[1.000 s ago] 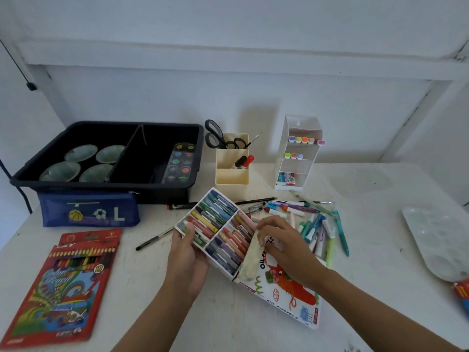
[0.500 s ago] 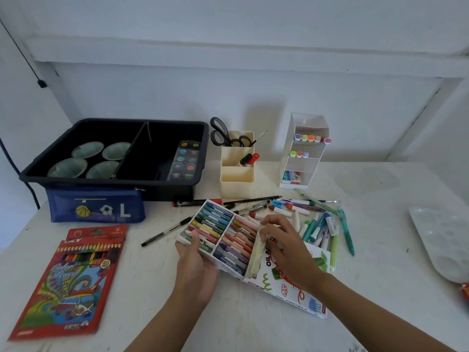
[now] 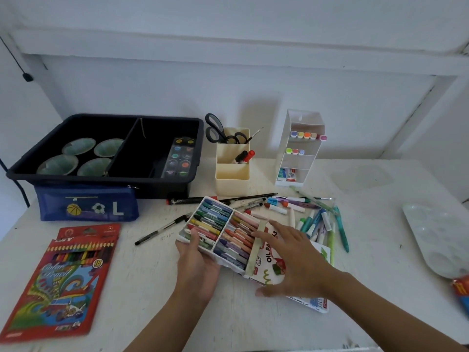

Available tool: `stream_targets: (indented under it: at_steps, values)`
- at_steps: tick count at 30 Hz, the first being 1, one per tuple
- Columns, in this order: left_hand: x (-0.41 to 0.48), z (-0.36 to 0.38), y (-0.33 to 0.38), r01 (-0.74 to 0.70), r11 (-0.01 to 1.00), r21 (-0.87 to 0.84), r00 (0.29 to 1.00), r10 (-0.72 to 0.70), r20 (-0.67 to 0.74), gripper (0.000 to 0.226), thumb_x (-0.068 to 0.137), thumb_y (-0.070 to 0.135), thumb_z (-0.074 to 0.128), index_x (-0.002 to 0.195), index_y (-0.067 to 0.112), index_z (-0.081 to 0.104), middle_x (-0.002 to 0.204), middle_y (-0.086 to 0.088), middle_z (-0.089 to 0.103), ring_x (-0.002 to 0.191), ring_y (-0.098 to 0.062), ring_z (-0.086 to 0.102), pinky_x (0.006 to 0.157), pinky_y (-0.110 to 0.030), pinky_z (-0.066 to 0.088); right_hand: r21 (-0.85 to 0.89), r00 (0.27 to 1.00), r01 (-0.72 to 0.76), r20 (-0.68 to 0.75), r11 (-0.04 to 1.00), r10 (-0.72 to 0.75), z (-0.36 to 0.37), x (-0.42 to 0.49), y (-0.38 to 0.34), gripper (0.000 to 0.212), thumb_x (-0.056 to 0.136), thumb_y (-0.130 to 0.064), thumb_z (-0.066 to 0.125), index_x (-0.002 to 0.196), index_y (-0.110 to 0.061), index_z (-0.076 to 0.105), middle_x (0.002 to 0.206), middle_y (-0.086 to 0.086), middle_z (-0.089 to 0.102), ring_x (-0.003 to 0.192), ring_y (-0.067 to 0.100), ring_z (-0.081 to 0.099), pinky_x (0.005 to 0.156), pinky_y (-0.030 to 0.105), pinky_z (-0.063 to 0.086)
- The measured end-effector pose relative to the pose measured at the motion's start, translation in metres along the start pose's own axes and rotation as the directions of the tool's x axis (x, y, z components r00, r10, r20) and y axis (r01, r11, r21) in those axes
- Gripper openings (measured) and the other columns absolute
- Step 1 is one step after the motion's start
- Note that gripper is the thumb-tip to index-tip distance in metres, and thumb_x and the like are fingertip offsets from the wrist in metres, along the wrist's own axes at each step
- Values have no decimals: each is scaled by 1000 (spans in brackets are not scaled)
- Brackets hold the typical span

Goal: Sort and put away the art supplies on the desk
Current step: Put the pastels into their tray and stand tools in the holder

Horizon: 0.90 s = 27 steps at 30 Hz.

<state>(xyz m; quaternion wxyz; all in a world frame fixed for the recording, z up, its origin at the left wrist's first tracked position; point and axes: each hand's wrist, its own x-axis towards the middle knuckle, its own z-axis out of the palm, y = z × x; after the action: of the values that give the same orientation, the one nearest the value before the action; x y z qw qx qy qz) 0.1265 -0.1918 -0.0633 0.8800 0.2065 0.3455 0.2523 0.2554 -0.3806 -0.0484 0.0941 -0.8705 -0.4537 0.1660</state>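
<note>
While my left hand [image 3: 198,265] grips only the near corner of the white plastic tray of oil pastels [image 3: 223,232], thumb on top and fingers beneath, the tray sits tilted and half out of its printed cardboard box [image 3: 269,260], near the middle of the counter's front edge. My right hand [image 3: 297,262] is spread open over the box, fingers straight; I cannot tell whether it presses down. My worry is that tilt. A one-corner hold could let the tray twist and the sticks roll out of their two rows, and the box flap could catch the tray's edge if I push it in crooked. The loose pile of coloured markers [image 3: 317,219] lies just beside the box and could be swept along.

At the back left corner stands a black divided plastic tub [image 3: 106,179]. Four pale green bowls [image 3: 78,158] fill its left compartment, and a long watercolour pan set [image 3: 179,158] leans in its right. Beside it, a cream plastic pen holder [image 3: 232,179] carries black-handled scissors [image 3: 218,130] and two capped markers. The white tiered marker rack [image 3: 297,161] holds markers in its upper two tiers and a small packet at the bottom.
</note>
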Motion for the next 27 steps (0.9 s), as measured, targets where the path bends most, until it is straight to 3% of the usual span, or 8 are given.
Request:
stream_targets:
  at_steps: [7, 11, 18, 23, 27]
  values:
    - [-2, 5, 5, -4, 999, -39, 1000, 5, 15, 24, 108, 25, 44, 131, 32, 50, 118, -9, 75, 101, -29, 75, 68, -49, 62, 110, 986, 87, -154, 990, -69, 1, 2, 1, 99, 54, -89, 66, 136, -63, 18, 157, -21, 8, 146, 6, 4, 120, 36, 8]
    - [-3, 10, 10, -30, 999, -36, 999, 32, 44, 23, 108, 25, 44, 129, 34, 50, 116, -6, 76, 103, -27, 75, 69, -48, 63, 174, 970, 127, -227, 977, -86, -5, 6, -3, 96, 56, -86, 68, 135, -59, 22, 157, -22, 8, 137, -15, -10, 116, 33, 7]
    - [-9, 12, 19, -117, 989, 87, 989, 108, 104, 33, 107, 24, 44, 136, 40, 44, 120, -1, 74, 109, -26, 73, 75, -46, 63, 119, 970, 120, -226, 986, -91, -13, 14, -11, 97, 57, -87, 68, 137, -58, 23, 157, -19, 10, 144, 0, 0, 116, 35, 3]
    - [-10, 10, 31, -107, 986, 126, 989, 92, 116, 35, 108, 25, 42, 139, 41, 42, 120, -4, 74, 107, -29, 74, 72, -47, 63, 128, 962, 176, -233, 976, -143, -21, 18, -19, 97, 57, -86, 68, 139, -57, 25, 156, -22, 6, 134, -17, -16, 114, 32, 2]
    - [-11, 9, 37, -62, 992, 114, 994, 51, 99, 39, 109, 25, 41, 145, 40, 39, 127, -8, 71, 106, -31, 74, 72, -50, 63, 153, 955, 210, -246, 966, -168, -27, 22, -22, 97, 57, -86, 68, 139, -57, 26, 155, -26, 4, 134, -19, -15, 113, 31, 2]
